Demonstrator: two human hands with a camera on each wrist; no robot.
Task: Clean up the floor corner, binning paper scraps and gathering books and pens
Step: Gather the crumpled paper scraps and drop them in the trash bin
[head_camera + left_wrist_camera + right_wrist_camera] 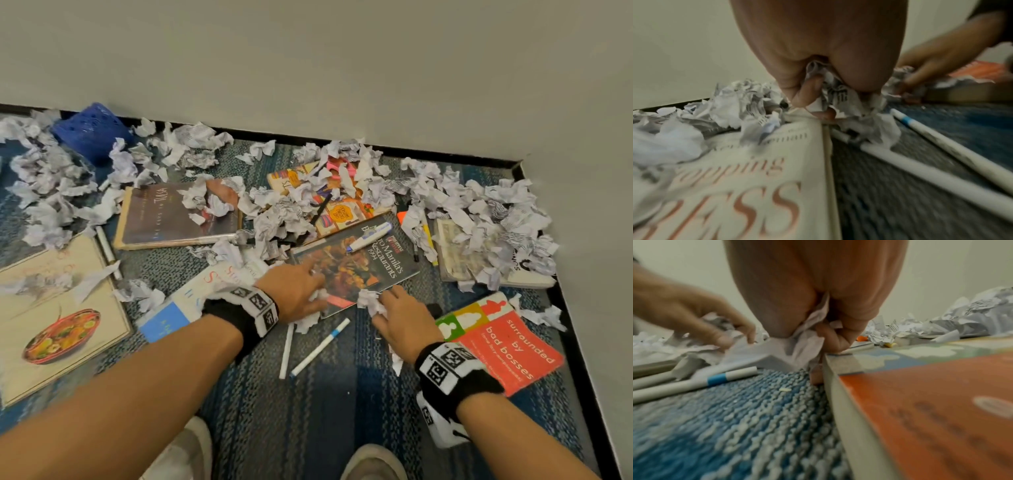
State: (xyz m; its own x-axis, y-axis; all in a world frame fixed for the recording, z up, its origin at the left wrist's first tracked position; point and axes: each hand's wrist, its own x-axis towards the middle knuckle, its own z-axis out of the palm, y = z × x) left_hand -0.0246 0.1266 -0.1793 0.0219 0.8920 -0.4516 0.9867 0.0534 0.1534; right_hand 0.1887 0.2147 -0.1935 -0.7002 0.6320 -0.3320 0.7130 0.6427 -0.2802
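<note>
Left hand (294, 291) curling round crumpled white printed paper scraps (838, 97) beside cream hardcover (756, 178); right hand (404, 322) clutching another soft wad (797, 344) near orange paperback (507, 346). Lying between both on blue woven carpet (735, 418), two slim white pens (318, 347), pointing away. Blue perforated plastic bin (90, 132) sitting far left, nearer left hand.

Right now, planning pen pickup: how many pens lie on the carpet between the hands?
2: a plain white pen by the left hand, a blue-banded pen right of it. Scraps may hide more.
</note>
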